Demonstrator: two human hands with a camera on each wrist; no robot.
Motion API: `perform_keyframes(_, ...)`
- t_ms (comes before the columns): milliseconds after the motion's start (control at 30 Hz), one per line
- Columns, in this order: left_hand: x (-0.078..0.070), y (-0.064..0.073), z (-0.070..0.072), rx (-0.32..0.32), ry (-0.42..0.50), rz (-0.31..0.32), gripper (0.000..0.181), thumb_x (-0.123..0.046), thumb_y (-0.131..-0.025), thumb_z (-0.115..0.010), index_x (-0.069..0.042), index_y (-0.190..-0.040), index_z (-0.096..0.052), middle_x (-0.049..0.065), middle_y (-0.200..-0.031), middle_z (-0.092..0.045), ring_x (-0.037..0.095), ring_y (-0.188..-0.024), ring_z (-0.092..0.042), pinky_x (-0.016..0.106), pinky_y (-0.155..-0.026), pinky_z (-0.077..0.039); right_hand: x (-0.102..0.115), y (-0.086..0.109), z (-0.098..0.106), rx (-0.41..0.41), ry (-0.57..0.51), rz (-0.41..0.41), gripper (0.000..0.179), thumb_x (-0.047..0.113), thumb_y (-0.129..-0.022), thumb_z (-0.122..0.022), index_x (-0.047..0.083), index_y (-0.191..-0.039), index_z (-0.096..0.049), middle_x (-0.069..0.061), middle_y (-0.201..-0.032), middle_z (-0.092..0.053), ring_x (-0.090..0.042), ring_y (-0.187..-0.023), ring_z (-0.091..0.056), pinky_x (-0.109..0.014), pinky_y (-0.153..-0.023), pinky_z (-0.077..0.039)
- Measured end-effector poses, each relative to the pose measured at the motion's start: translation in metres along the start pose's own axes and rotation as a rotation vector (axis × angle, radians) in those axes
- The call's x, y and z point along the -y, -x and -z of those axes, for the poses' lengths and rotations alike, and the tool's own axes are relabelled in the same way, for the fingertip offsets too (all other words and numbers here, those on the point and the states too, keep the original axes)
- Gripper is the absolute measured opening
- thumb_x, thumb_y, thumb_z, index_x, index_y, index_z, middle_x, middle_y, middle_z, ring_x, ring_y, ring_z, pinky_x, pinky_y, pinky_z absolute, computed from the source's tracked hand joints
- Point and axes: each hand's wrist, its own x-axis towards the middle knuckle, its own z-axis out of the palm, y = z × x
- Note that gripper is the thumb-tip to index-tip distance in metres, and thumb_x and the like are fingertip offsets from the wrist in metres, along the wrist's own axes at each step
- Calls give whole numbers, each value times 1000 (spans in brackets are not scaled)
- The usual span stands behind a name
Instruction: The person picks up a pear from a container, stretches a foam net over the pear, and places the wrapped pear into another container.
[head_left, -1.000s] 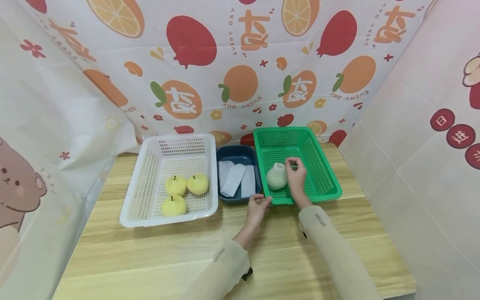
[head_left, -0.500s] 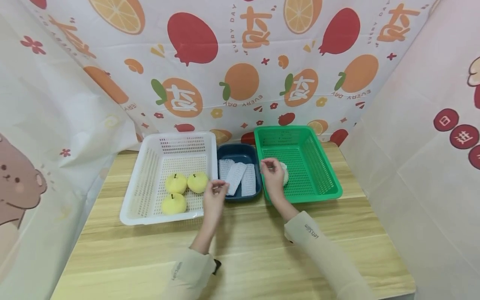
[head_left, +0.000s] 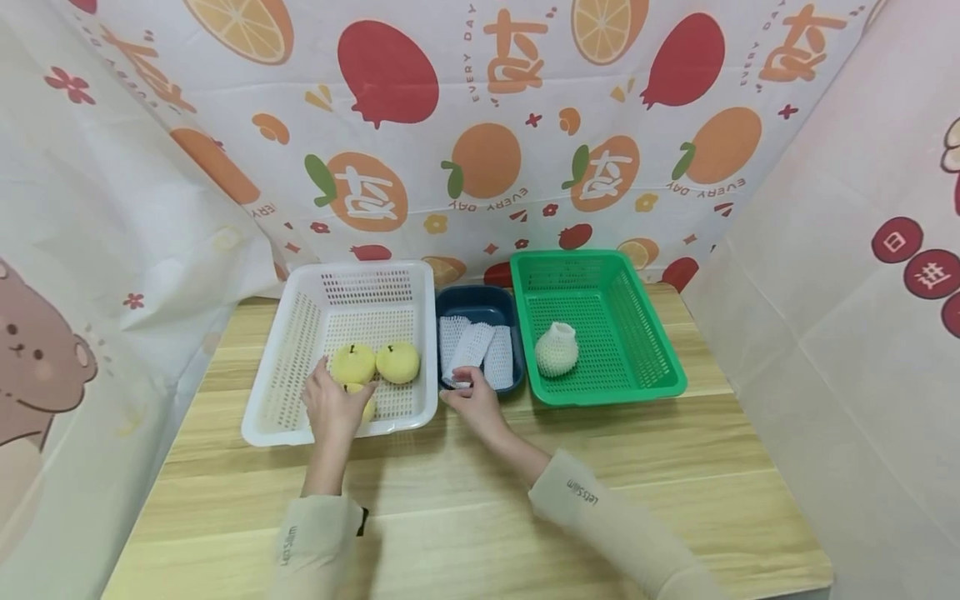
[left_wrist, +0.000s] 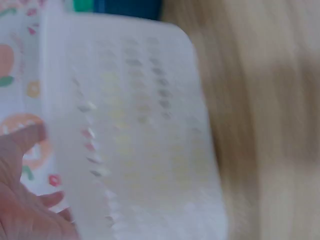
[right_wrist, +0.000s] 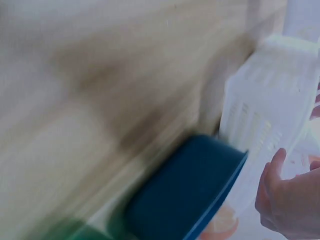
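My left hand [head_left: 333,404] is over the front of the white basket [head_left: 262,400], its spread fingers and thumb around the nearest yellow pear [head_left: 367,410], which is partly hidden. Two more yellow pears, one at the back left [head_left: 352,363] and one at the right [head_left: 398,362], sit just behind it, stems up. My right hand [head_left: 480,412] hovers at the front edge of the dark blue tray [head_left: 480,297], loosely bent and holding nothing. Several white foam net sleeves [head_left: 498,358] lie flat in that tray, the fingertips overlapping the middle one.
On the right stands a green basket [head_left: 660,350] with a pear in a foam net [head_left: 557,350] near its left wall. The three containers stand side by side on a wooden table [head_left: 450,517], before a fruit-print cloth [head_left: 480,83].
Both hands have moved left. The left hand went from the green basket's front rim to the pears; the right left the netted pear and came to the blue tray.
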Motion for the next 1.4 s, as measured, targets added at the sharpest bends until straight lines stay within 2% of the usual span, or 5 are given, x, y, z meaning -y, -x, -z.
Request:
perform_keyframes(167,13,-9,7,164,-162,63,103,-32,-77,-73,6,-142,-3,37,-138,-14,54,-123,-18,65,-94,-27,-5,6,-11,50,-32,-26,42,6,-81,-69,-3,-118,-50,-17,-113,-55,-23,-89,-60,-27,-69,-53)
perform_keyframes(467,13,-12,11,427,-334,94,100,-39,-81,-67,13,-139,-4,41,-127,-27,56,-110,-34,63,-87,-34,-6,9,-28,46,-316,-153,44,-12,-79,-61,-6,-119,-44,-14,-94,-58,-18,-74,-60,-41,-78,-52)
perform_keyframes(1000,14,-19,10,518,-373,114,84,-28,-81,-69,16,-131,-19,40,-121,-35,51,-109,-39,60,-86,-35,-5,11,-30,25,-391,-169,44,-15,-80,-59,-9,-120,-42,-15,-91,-57,-17,-74,-60,-36,-76,-53)
perform_keyframes(1200,13,-19,10,519,-350,117,83,-28,-81,-68,18,-129,-19,40,-118,-36,51,-105,-41,57,-83,-37,-6,11,-30,22,-392,-167,45,-15,-80,-59,-10,-121,-41,-15,-91,-57,-16,-73,-60,-34,-75,-53)
perform_keyframes(1400,16,-20,10,481,-334,120,82,-32,-78,-69,17,-127,-25,36,-108,-42,43,-88,-48,48,-69,-43,-6,10,-30,22,-397,-169,44,-14,-80,-59,-8,-120,-42,-15,-91,-57,-16,-73,-60,-35,-76,-53)
